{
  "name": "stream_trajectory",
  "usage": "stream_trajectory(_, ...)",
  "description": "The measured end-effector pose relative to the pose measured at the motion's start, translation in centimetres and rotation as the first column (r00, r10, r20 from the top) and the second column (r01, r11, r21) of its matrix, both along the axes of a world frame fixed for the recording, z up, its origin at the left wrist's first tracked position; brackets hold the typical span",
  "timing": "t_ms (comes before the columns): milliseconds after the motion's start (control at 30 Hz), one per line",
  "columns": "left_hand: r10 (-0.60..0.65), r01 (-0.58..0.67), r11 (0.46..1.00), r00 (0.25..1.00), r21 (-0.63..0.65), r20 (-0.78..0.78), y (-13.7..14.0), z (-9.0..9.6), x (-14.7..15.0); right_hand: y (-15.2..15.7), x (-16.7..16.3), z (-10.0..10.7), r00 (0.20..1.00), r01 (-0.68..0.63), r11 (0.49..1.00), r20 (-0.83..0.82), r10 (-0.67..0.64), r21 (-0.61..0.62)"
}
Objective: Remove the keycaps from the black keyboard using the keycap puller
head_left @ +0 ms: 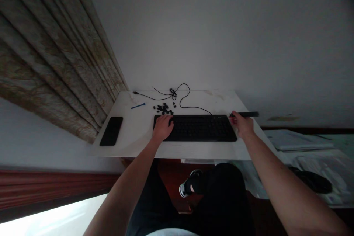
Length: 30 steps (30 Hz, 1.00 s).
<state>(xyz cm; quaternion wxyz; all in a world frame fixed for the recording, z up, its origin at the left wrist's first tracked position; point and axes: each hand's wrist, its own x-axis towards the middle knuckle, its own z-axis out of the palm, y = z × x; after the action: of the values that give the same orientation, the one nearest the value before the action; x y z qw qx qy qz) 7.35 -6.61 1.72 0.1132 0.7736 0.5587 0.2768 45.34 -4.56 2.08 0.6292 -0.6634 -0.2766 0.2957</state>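
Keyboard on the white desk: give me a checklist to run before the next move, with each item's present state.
1. Left hand on the keyboard: ok, at its left end.
2. Dark slim object held by the right hand: ok.
3. That object's tip touching a key: cannot tell, too small.
4. Loose keycaps well away from the keyboard: not ok, the nearest lie close behind it.
5. Cable apart from both hands: ok, bundled behind.
6. Phone apart from the keyboard: ok, at the desk's left.

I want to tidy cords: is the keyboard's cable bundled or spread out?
Partly bundled: the cable gathers in loops behind the keyboard, while stretches on either side lie loose across the table.
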Motion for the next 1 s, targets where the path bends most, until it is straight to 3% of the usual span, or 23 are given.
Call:
stream_trajectory(67,0.007,-0.007,1.000,1.000,-0.005,0.030,0.0,-0.1,-0.1,0.1,-2.5,1.6,0.999,-0.037,0.999,0.031,0.038,-0.033)
stream_trajectory(167,0.011,-0.011,1.000,0.998,-0.011,0.060,0.1,-0.2,-0.1,0.0,-8.1,3.8,0.958,-0.270,0.960,0.084,0.275,-0.067)
stream_trajectory(300,0.006,-0.006,1.000,0.996,-0.005,0.085,0.0,-0.1,-0.2,-0.4,-15.4,4.9,0.803,-0.554,0.821,0.169,0.571,-0.140)
stream_trajectory(367,-0.003,0.002,1.000,0.995,0.003,0.095,-0.1,0.0,-0.2,-0.5,-17.8,4.8,0.730,-0.625,0.762,0.218,0.648,-0.173)
stream_trajectory(433,-0.022,0.021,1.000,0.995,0.009,0.094,-0.1,0.0,-0.3,-0.5,-19.3,4.6,0.694,-0.635,0.743,0.268,0.669,-0.210)
stream_trajectory(667,-0.064,0.064,0.998,0.996,0.009,0.064,0.1,0.1,-0.3,0.2,-21.3,5.1,0.609,-0.576,0.753,0.447,0.655,-0.318)
stream_trajectory(1000,-0.018,0.017,0.999,0.999,0.029,0.045,0.4,-0.2,-0.3,0.7,-22.9,5.8,0.509,-0.575,0.713,0.508,0.695,-0.401)
